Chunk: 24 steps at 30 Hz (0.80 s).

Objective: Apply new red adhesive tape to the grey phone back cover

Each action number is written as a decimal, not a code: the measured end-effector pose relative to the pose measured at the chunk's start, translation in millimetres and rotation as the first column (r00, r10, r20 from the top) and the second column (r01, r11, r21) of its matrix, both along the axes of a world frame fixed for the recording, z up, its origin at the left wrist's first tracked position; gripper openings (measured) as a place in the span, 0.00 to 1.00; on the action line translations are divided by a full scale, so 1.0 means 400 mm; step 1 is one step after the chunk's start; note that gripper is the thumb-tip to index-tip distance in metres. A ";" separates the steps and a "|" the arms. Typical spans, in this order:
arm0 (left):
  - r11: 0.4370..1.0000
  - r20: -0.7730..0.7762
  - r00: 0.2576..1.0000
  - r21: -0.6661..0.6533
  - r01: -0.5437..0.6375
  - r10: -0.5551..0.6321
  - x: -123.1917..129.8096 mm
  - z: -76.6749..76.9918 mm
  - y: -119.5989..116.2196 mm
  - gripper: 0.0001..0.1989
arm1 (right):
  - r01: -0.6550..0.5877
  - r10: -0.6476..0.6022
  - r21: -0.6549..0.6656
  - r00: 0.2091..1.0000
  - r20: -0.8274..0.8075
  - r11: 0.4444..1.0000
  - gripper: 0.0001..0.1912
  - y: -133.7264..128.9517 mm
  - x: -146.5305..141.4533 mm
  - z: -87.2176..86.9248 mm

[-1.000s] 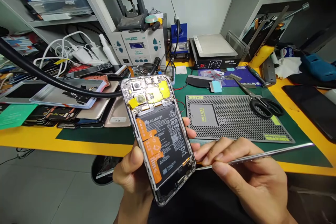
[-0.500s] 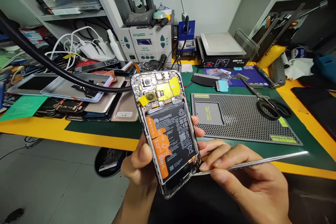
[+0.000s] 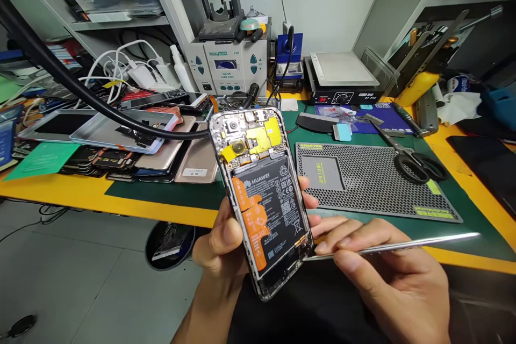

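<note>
An opened phone (image 3: 278,204) is tilted in front of me, its black battery, orange label and yellow-covered board showing. Wrapped around its edges from below is my left hand (image 3: 221,247), thumb on the left side and fingertips on the right. My right hand (image 3: 382,263) pinches a thin metal tool (image 3: 419,243) between thumb and fingers. The tool's tip meets the phone's lower right corner. Its other end points out to the right.
A perforated grey mat (image 3: 379,183) with black scissors (image 3: 419,166) lies right of the phone. Stacked phone parts (image 3: 195,158) lie left. A black cable (image 3: 100,107) crosses the left side. Behind stand a rework station (image 3: 228,67) and a heating plate (image 3: 344,70).
The phone and both hands appear slightly further right and a little higher in the view. The background has also shifted slightly. Both grips are unchanged.
</note>
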<state>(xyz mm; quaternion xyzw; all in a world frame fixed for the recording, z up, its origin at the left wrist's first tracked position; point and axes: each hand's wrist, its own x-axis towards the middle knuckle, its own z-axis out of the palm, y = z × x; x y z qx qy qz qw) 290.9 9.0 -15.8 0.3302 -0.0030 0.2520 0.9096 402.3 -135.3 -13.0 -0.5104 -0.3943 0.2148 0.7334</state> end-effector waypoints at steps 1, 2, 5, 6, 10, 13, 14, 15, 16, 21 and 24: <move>1.000 -0.004 1.000 0.006 0.001 -0.001 0.000 0.000 0.000 0.29 | 0.004 -0.004 -0.002 1.000 0.003 1.000 0.08 0.000 0.001 0.000; 1.000 -0.008 1.000 0.009 0.000 0.000 0.000 0.000 0.000 0.29 | 0.003 -0.003 -0.001 1.000 0.008 1.000 0.08 0.000 0.001 0.001; 1.000 -0.014 1.000 0.009 0.011 -0.011 -0.002 0.000 0.000 0.29 | -0.013 0.013 0.008 1.000 0.007 1.000 0.09 0.000 -0.003 0.002; 1.000 -0.017 1.000 0.009 0.010 -0.010 -0.002 0.000 0.000 0.29 | -0.018 0.018 0.009 1.000 0.006 1.000 0.10 0.000 -0.004 0.002; 1.000 -0.002 1.000 0.015 0.005 -0.005 -0.001 0.001 0.001 0.29 | -0.003 0.003 0.002 1.000 0.013 1.000 0.09 0.000 -0.012 0.000; 1.000 0.010 1.000 0.015 0.005 -0.005 0.001 0.002 0.000 0.29 | 0.023 -0.023 -0.013 0.999 0.037 1.000 0.07 0.005 -0.019 0.003; 1.000 0.007 1.000 0.015 0.000 0.000 0.001 0.003 -0.001 0.28 | 0.024 -0.023 -0.015 0.999 0.048 1.000 0.07 0.007 -0.022 0.004; 1.000 0.001 1.000 0.012 -0.002 0.002 0.001 0.004 -0.002 0.28 | 0.024 -0.023 -0.017 0.998 0.058 1.000 0.06 0.008 -0.023 0.006; 1.000 -0.004 1.000 0.011 -0.003 0.003 0.001 0.004 -0.003 0.28 | 0.025 -0.024 -0.016 0.998 0.064 1.000 0.06 0.009 -0.024 0.007; 1.000 -0.031 1.000 0.028 0.001 0.000 -0.004 0.003 -0.004 0.30 | 0.071 -0.071 -0.046 0.997 0.002 0.996 0.08 0.000 -0.021 0.010; 1.000 -0.042 0.999 0.027 0.005 -0.004 -0.006 0.003 -0.004 0.31 | 0.067 -0.067 -0.055 0.998 -0.012 0.996 0.09 -0.003 -0.020 0.010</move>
